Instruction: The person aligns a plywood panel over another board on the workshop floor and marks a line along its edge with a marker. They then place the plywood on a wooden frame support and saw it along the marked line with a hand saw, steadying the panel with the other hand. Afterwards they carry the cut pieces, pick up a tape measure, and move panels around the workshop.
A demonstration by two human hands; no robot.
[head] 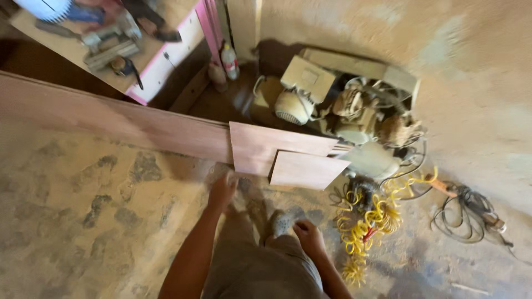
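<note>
I look down at a dusty floor. My left hand [222,191] reaches forward, fingers loosely curled, just below the lower edge of a reddish plywood panel [260,147] leaning upright; it holds nothing that I can see. A smaller plywood piece [306,170] leans in front of that panel to the right. My right hand [309,237] hangs near my knee with fingers bent, empty, beside my grey shoe [282,222].
A long plywood sheet [111,119] stands on edge at left. A workbench [160,58] with power tools is at top left, a bottle [229,61] beside it. Dusty machines [343,105], a yellow coiled hose [371,221] and black cables [465,213] lie at right.
</note>
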